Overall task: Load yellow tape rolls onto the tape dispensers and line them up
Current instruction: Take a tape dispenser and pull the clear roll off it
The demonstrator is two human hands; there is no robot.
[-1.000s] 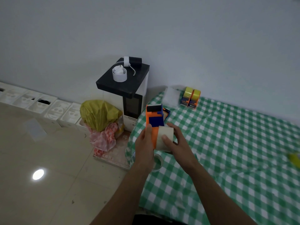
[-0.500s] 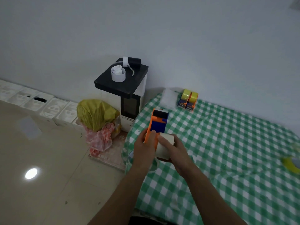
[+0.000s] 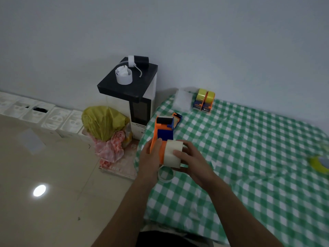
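Left hand point(image 3: 150, 158) grips orange dispenser point(image 3: 163, 131); right hand point(image 3: 193, 164) curls round pale tape roll point(image 3: 172, 155), at left edge of checked cloth point(image 3: 249, 157). Loaded dispensers point(image 3: 200, 99) stand at far edge.

Obscured items, centre of frame: the grip of the left hand point(image 3: 149, 157) covers the lower body of the orange tape dispenser point(image 3: 163, 129). The right hand point(image 3: 192, 161) wraps the right face of the pale tape roll point(image 3: 171, 153), so whether the roll is seated on the hub cannot be told. The clear ring point(image 3: 165, 175) below the hands is half hidden. The second dispenser point(image 3: 177, 118) behind the held one is mostly hidden. The yellow tape roll point(image 3: 317, 164) at the right edge is blurred and cut off. Markings on the two loaded dispensers point(image 3: 203, 101), upper centre-right, are too small to read. Both forearms are cut by the bottom edge.
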